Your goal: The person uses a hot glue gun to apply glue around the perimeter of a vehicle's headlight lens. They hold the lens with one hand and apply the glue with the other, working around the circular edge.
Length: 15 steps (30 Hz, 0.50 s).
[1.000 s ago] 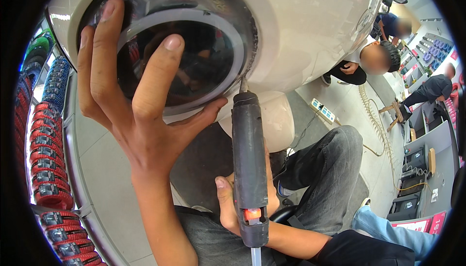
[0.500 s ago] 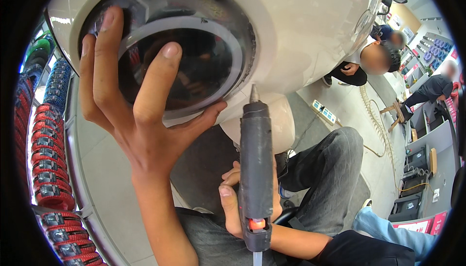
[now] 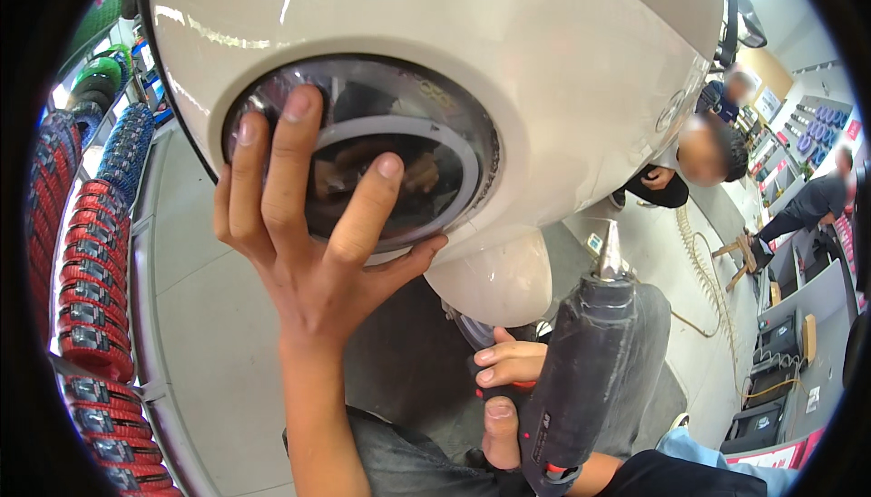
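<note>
My left hand (image 3: 313,266) lies spread over an oval headlight (image 3: 434,181) with a dark centre and a pale inner ring. Its fingertips rest on the clear lens, and the thumb reaches to the lower rim. The light sits in the cream-white front body panel (image 3: 581,89) of a vehicle. My right hand (image 3: 508,384) is closed around the handle of a black hot glue gun (image 3: 588,375). The metal nozzle points up, apart from the headlight, with a thin strand at its tip. The gun's body hides part of the right hand.
Racks of red-wrapped tyres (image 3: 95,279) line the left side. A person (image 3: 703,157) crouches beyond the vehicle on the right, with others farther back. A coiled hose (image 3: 717,270) lies on the tiled floor near a wooden stool (image 3: 739,257).
The glue gun has moved right, away from the headlight's lower rim, and is now tilted. My left hand stays on the lens. The view has shifted, showing more of the body panel.
</note>
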Tool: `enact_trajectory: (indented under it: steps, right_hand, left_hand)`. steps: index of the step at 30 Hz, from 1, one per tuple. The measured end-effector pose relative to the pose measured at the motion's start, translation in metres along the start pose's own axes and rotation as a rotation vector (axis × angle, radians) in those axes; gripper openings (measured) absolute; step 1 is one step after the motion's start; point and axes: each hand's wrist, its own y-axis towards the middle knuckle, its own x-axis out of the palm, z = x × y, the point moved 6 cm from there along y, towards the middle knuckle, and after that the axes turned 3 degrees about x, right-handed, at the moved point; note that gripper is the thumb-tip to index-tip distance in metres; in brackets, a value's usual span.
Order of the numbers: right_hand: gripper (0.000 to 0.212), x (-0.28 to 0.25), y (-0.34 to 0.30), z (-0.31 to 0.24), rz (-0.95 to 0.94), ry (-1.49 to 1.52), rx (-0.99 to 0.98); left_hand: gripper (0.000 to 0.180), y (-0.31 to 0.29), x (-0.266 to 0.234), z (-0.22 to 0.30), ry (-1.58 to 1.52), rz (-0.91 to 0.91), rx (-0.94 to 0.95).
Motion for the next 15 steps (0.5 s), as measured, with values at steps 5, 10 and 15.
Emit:
enact_trajectory:
  steps: [5, 10, 15]
  right_hand:
    - [0.022, -0.013, 0.003, -0.003, -0.051, -0.09, 0.065]
    - [0.023, -0.015, 0.008, -0.005, -0.01, -0.099, 0.068]
    - [0.028, -0.019, 0.01, 0.002, 0.029, -0.103, 0.03]
  left_hand:
    - [0.091, 0.001, -0.001, 0.005, 0.005, -0.037, -0.052]
    - [0.087, 0.007, 0.0, 0.01, 0.068, -0.058, -0.085]
    - [0.09, 0.012, 0.001, 0.011, 0.077, -0.091, -0.097]
